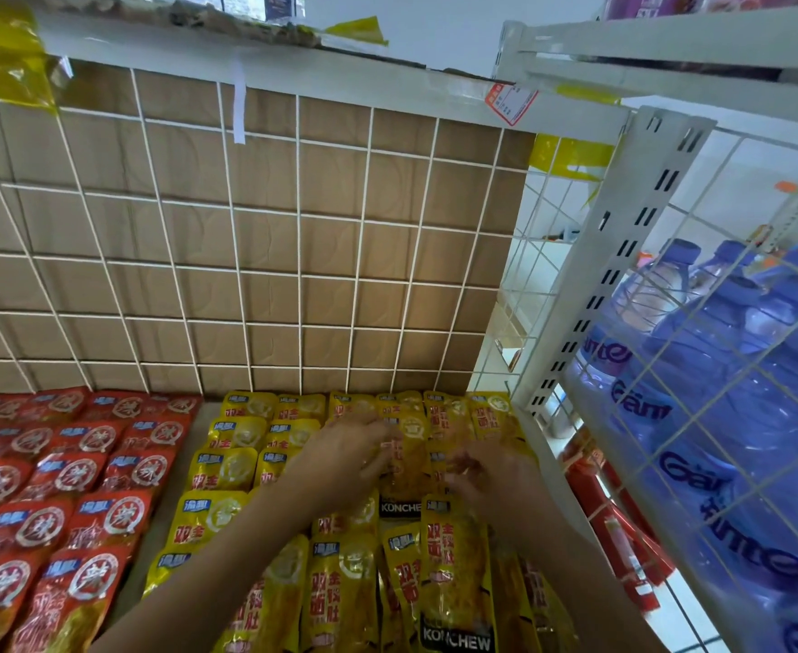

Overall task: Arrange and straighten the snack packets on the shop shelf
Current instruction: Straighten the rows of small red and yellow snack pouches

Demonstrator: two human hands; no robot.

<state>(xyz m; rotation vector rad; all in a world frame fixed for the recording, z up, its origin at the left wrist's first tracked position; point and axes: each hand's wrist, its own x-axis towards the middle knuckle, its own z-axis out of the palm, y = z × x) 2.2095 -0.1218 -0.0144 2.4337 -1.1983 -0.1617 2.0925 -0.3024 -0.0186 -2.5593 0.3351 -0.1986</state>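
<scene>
Both hands working among yellow snack packets on a shop shelf.

The yellow packets (340, 586) are glossy, flat plastic pouches laid in overlapping rows across the 5 to 6 o'clock area of the shelf (170, 516); glossy red packets (81, 478) fill the 8 o'clock area in similar rows. The left hand (349, 450) rests palm-down on the yellow packets near centre, fingers (373, 428) spread apart and laid flat on the pouches, gripping nothing visible. The right hand (486, 473), at 5 o'clock, is motion-blurred; its fingers touch a yellow packet, but their closure cannot be told. Behind stands a white wire grid (298, 256) backed by brown cardboard. At 3 o'clock, a wire cage (698, 417) holds wrapped blue water bottles (727, 351).
</scene>
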